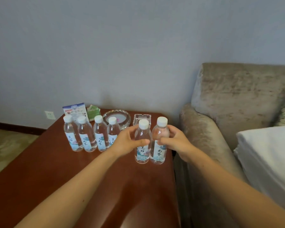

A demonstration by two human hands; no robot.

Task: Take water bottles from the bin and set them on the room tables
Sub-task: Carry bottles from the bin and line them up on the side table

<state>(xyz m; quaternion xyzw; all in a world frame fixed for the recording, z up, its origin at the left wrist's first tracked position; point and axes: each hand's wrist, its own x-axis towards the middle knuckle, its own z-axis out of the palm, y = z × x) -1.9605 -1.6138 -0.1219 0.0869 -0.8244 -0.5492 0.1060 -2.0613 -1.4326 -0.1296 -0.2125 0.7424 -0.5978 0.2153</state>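
On the table [56, 162], left grip [128, 142] clasping clear white-capped bottle [142, 153], right grip [176, 143] clasping twin bottle [160, 153]

Colours on and around the table.
Bottles [142, 151] clear; caps [143, 123] white; labels [160, 151] white with a blue-green wash and black brush characters. Table [39, 162] glossy red-brown. Wall [122, 46] pale grey-blue; skirting [15, 127] dark brown; socket [50, 115] white. Carpet [7, 145] beige, faintly patterned. Sofa [237, 96] mottled grey-beige. Linen [266, 153] white, one red mark. Card [74, 111] blue and white, red sign. Tissue [93, 111] green. Dish [117, 116] clear, white inside, pink spot. Ashtray [141, 118] clear.
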